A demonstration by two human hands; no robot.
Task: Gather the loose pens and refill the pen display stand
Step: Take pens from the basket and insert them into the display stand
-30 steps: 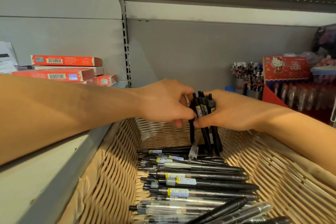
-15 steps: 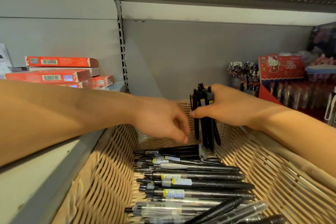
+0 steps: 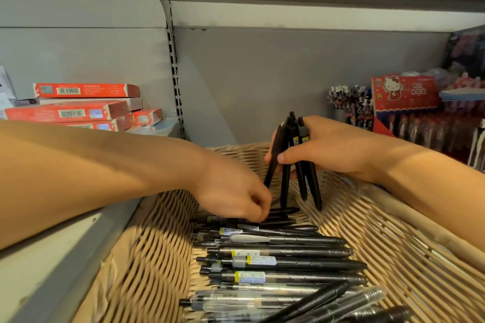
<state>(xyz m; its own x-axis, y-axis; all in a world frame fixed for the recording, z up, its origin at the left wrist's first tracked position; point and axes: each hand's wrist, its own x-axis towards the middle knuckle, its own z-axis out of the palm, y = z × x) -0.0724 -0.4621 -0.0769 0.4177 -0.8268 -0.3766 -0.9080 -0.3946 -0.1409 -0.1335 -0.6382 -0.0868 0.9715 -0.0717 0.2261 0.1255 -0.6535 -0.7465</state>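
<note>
A wicker basket (image 3: 147,265) holds several loose black and clear pens (image 3: 283,262) lying side by side. My right hand (image 3: 328,149) grips an upright bundle of black pens (image 3: 294,162) above the basket's far end, tips pointing down. My left hand (image 3: 233,194) reaches down to the far end of the pile, its fingers curled and pinching at a black pen (image 3: 278,211) lying there. The fingertips hide the exact contact.
Red boxes (image 3: 78,110) are stacked on the grey shelf at the left. At the right stand a red cartoon-cat display box (image 3: 404,94) and cups of pens (image 3: 349,102). A shelf upright (image 3: 174,81) and grey back panel close the rear.
My left hand let go of the bundle and dropped down into the basket's pen pile. My right hand lifted the bundle slightly and kept hold of it.
</note>
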